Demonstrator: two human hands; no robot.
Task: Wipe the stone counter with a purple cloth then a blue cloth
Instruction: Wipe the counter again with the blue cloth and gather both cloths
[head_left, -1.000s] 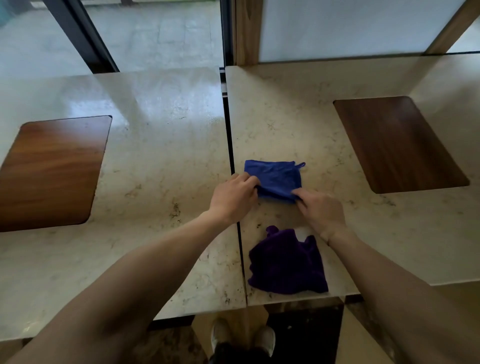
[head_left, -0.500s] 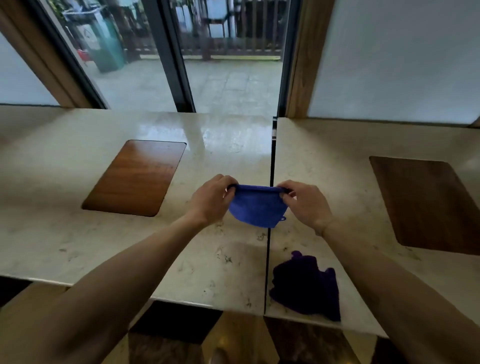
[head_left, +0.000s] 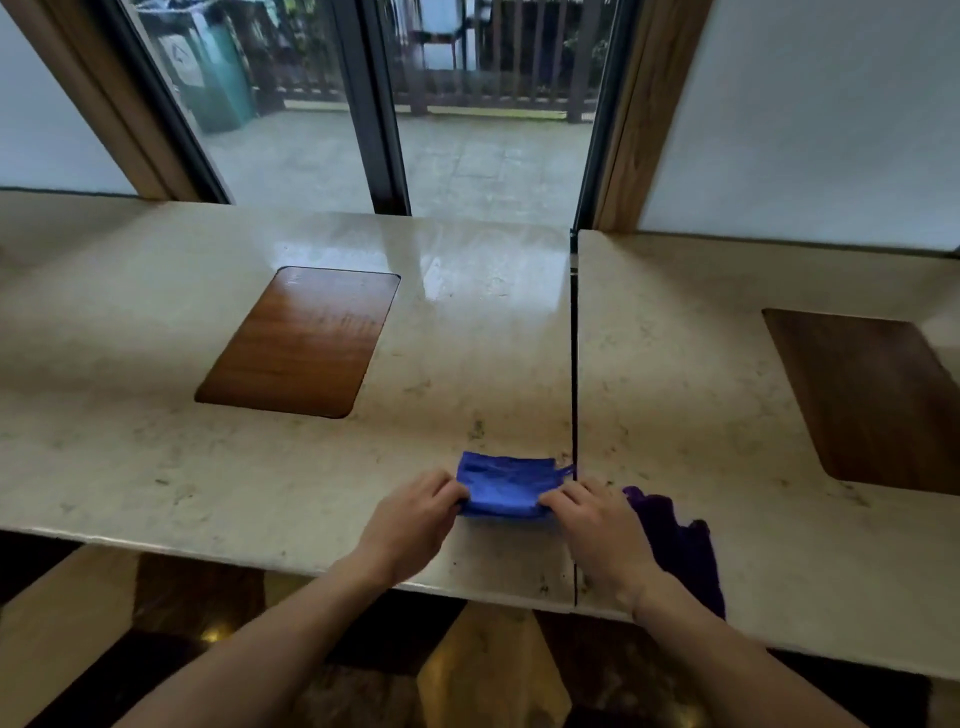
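Two hands, left (head_left: 415, 512) & right (head_left: 597, 525), each pinch the blue cloth's (head_left: 506, 486) near corners, flat just left of counter seam (head_left: 573, 364), purple cloth (head_left: 678, 543) just right; press w/ flat palms, overlap strokes.

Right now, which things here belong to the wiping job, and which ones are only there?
Job:
- blue cloth, pinched by left hand and right hand
- purple cloth, lying apart
- stone counter

Only there:
- left wood inlay
- right wood inlay
- green bin outside

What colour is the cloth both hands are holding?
Bright blue cloth, seen in the head view.
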